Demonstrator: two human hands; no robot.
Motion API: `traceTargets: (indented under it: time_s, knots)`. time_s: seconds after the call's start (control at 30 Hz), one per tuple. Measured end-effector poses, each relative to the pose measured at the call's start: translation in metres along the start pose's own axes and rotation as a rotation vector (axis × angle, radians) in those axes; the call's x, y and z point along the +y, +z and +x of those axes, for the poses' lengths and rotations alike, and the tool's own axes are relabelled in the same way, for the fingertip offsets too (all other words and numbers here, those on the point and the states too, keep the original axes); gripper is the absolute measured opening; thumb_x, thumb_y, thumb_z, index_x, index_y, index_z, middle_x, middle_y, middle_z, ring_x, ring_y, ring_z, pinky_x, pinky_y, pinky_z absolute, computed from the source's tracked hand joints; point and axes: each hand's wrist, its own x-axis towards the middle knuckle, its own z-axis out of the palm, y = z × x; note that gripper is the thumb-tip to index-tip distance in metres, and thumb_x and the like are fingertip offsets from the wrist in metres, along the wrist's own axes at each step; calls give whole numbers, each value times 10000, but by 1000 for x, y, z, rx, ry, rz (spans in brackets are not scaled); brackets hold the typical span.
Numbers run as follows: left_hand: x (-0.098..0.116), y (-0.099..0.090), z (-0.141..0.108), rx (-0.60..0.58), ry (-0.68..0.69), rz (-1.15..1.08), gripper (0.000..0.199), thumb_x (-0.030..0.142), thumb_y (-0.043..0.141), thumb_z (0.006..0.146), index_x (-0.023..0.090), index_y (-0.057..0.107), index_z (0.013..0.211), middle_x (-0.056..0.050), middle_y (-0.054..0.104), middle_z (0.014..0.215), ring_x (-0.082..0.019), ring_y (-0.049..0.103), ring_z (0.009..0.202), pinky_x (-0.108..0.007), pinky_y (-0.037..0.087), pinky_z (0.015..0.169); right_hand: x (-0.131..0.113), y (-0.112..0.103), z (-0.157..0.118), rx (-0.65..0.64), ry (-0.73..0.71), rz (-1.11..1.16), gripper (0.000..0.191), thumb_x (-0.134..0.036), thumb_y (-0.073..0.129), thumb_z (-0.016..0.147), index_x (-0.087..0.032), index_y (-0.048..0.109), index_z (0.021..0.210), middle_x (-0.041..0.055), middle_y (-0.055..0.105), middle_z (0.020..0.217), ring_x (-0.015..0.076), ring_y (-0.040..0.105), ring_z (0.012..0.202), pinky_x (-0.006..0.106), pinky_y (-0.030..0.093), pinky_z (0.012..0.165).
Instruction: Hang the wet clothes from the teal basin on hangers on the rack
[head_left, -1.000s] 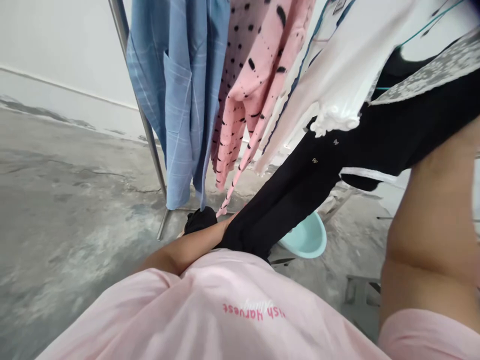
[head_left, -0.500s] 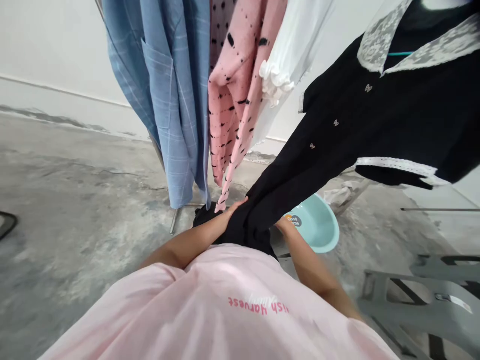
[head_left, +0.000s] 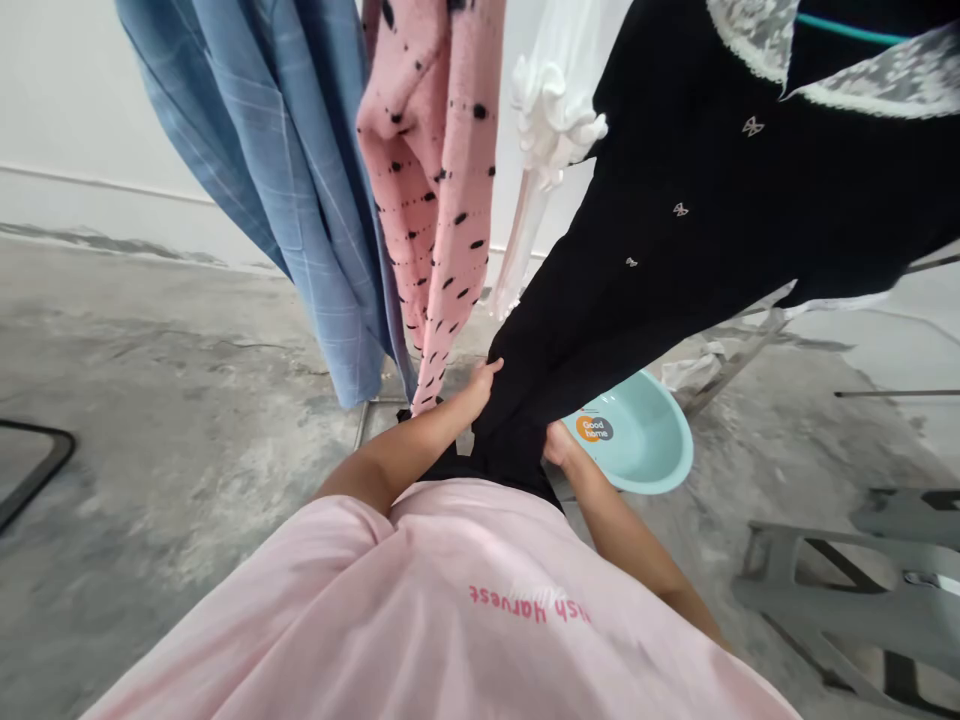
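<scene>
A black dress (head_left: pixel 637 200) with a white lace collar and small bow-shaped ornaments hangs at the upper right, stretched diagonally down toward me. My left hand (head_left: pixel 484 385) is closed on the left edge of its lower part, thumb showing. On the opposite edge, my right hand (head_left: pixel 556 443) is closed around the cloth, most of its fingers hidden. Between the two hands the fabric is drawn narrow. A pink spotted garment (head_left: pixel 435 180) hangs just left of the dress, its tip near my left forearm.
A blue checked garment (head_left: pixel 277 180) and a white ruffled sleeve (head_left: pixel 555 120) hang alongside. A light-blue basin (head_left: pixel 645 440) sits on the floor by my right hand. Grey plastic stools (head_left: pixel 847 580) stand at the lower right, and a black metal frame (head_left: pixel 45 460) lies far left.
Both hands still grip the dress; my left hand has moved slightly up its edge. The cloth between them looks smoother and straighter. The hanging clothes appear nearer, the pink and blue ones shifted left.
</scene>
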Motion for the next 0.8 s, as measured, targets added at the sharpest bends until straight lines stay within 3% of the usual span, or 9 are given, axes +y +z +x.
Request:
traceTargets:
  time_s: [0.2,0.27,0.37,0.47,0.6,0.8]
  knots:
    - [-3,10,14,48,106,57,746,219,655,874,245,311,1535,-111,421,1563,-196,465,1400,-317,353,1164,-17,7,35,54,20,257,433,-425,448,932,-162,622,1230,98,710,1075,213,657,1026,386,562,937]
    - [-9,5,9,45,74,80,747,235,655,877,267,303,1535,-105,379,1589,-193,420,1434,-328,308,1190,-26,5,51,90,25,310,435,-434,423,945,-190,592,1263,79,708,1065,210,659,989,390,576,896]
    - [-21,-10,0,8,-50,91,635,260,603,910,287,361,1496,-105,444,1547,-225,436,1425,-417,298,1195,-33,1,69,165,39,353,412,-483,405,972,-231,565,1256,52,694,1064,186,652,917,355,590,815]
    - [-30,-25,-10,-57,-190,80,499,260,580,919,252,471,1406,-130,521,1482,-262,516,1358,-467,366,1141,-27,-4,79,234,78,353,388,-480,413,995,-196,557,1216,64,664,1053,151,634,871,314,577,777]
    - [-35,-35,-16,-114,-274,58,406,247,596,914,230,538,1315,-129,615,1371,-222,639,1189,-399,456,1043,-3,-7,79,268,154,319,375,-446,475,998,-124,563,1170,70,621,1013,127,619,880,301,559,793]
    - [-44,-46,-6,-65,-326,42,292,248,575,921,211,576,1210,-101,696,1179,-160,695,881,-299,527,834,37,2,63,209,158,242,304,-371,545,981,-103,596,1115,58,624,992,108,613,862,272,556,776]
